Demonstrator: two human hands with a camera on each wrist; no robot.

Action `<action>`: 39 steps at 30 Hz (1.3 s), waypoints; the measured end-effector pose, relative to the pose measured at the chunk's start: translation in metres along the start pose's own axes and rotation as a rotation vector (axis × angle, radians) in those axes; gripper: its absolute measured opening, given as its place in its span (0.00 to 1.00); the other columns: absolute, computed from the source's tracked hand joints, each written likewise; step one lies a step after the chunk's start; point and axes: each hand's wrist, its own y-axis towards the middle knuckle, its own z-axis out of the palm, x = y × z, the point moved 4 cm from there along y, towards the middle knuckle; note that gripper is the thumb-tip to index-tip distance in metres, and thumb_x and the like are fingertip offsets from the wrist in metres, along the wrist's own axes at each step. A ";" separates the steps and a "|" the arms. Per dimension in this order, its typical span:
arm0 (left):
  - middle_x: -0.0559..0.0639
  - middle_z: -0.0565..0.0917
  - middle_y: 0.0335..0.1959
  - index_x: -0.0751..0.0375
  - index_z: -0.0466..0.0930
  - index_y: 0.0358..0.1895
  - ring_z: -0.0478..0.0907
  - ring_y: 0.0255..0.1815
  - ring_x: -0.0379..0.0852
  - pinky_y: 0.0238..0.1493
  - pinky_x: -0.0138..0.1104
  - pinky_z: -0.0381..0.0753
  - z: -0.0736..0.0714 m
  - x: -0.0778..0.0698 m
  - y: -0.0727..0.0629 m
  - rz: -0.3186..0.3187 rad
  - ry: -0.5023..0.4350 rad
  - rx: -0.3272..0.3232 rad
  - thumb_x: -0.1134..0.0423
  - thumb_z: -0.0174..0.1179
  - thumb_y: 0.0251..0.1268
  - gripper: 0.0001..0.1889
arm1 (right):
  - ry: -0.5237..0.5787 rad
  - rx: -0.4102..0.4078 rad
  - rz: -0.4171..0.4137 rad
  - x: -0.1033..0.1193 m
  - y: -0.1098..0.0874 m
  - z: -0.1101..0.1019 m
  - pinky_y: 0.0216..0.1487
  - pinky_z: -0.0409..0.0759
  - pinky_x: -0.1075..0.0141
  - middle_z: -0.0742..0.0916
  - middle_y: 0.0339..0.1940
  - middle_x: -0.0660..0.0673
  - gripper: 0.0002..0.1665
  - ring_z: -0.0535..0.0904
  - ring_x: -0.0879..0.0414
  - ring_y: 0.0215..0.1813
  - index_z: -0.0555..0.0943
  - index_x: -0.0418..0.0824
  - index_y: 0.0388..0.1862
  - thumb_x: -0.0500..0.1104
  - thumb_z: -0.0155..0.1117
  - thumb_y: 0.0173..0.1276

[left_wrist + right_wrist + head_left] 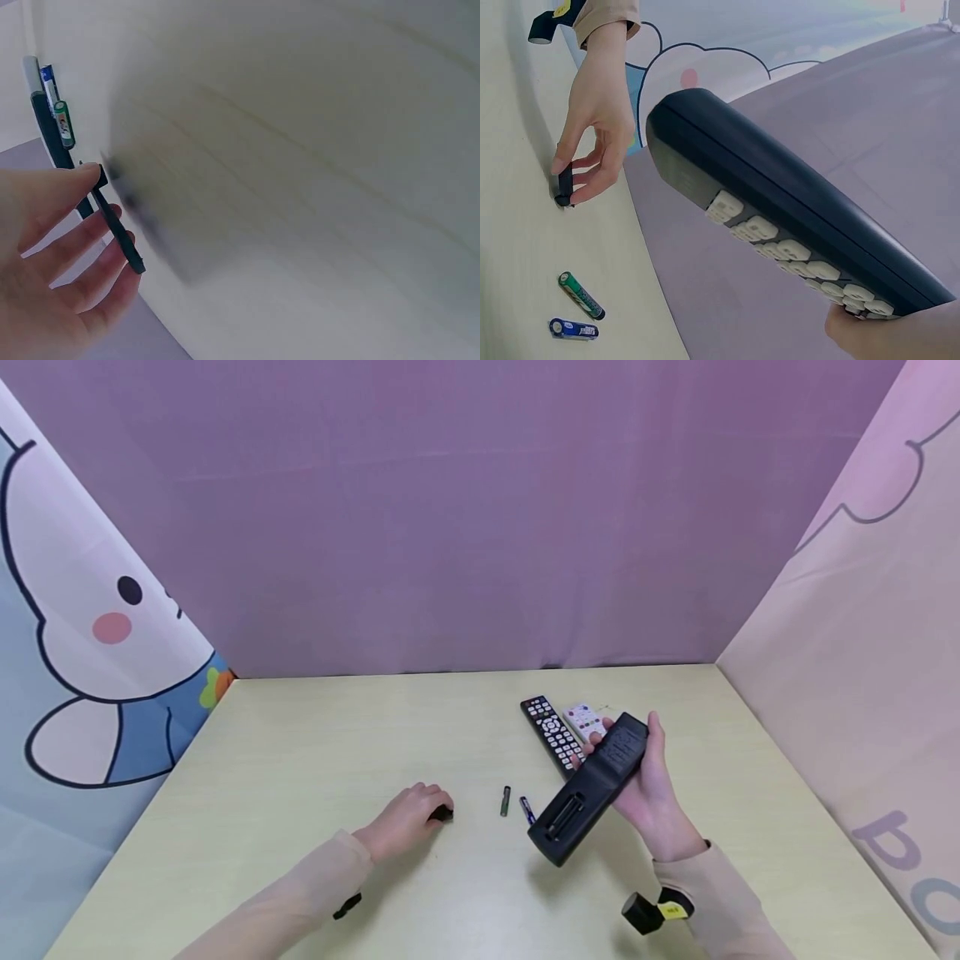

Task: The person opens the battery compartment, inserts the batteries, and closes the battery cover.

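Note:
My right hand (657, 797) holds a black remote control (609, 760), its back turned up in the head view and its battery compartment (566, 817) uncovered. The slots look dark; whether anything lies in them I cannot tell. White buttons line its other face in the right wrist view. To the left, at the table, my left hand (408, 817) pinches a small black battery cover (118, 231) between thumb and fingers. Between the hands lie a green battery (506, 802) and a blue battery (527, 810), the blue one close beside the held remote in the head view.
Behind the right hand, another black remote (551, 733) lies buttons up on the pale table (337, 735), next to a white remote (582, 720) partly hidden by fingers. A purple curtain (465, 527) hangs at the back, with printed cloths at both sides.

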 end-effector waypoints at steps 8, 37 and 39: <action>0.48 0.78 0.34 0.58 0.77 0.36 0.73 0.35 0.46 0.38 0.37 0.76 0.003 0.004 0.001 -0.019 -0.002 0.016 0.72 0.62 0.49 0.10 | -0.019 -0.030 -0.007 0.002 -0.002 -0.002 0.51 0.69 0.55 0.75 0.32 0.43 0.33 0.73 0.50 0.35 0.66 0.43 0.45 0.68 0.50 0.56; 0.52 0.79 0.34 0.61 0.78 0.38 0.75 0.35 0.45 0.39 0.36 0.76 0.010 -0.019 0.037 -0.172 -0.152 -0.012 0.63 0.60 0.53 0.10 | 0.016 -0.013 -0.012 0.003 0.000 -0.005 0.48 0.71 0.54 0.75 0.31 0.43 0.32 0.72 0.50 0.34 0.65 0.42 0.43 0.67 0.50 0.57; 0.52 0.79 0.35 0.62 0.78 0.40 0.76 0.36 0.46 0.40 0.35 0.76 0.012 -0.023 0.041 -0.177 -0.180 -0.005 0.63 0.60 0.54 0.11 | 0.018 -0.018 -0.013 0.003 0.000 -0.005 0.48 0.71 0.54 0.74 0.31 0.43 0.32 0.72 0.50 0.34 0.65 0.42 0.44 0.67 0.50 0.57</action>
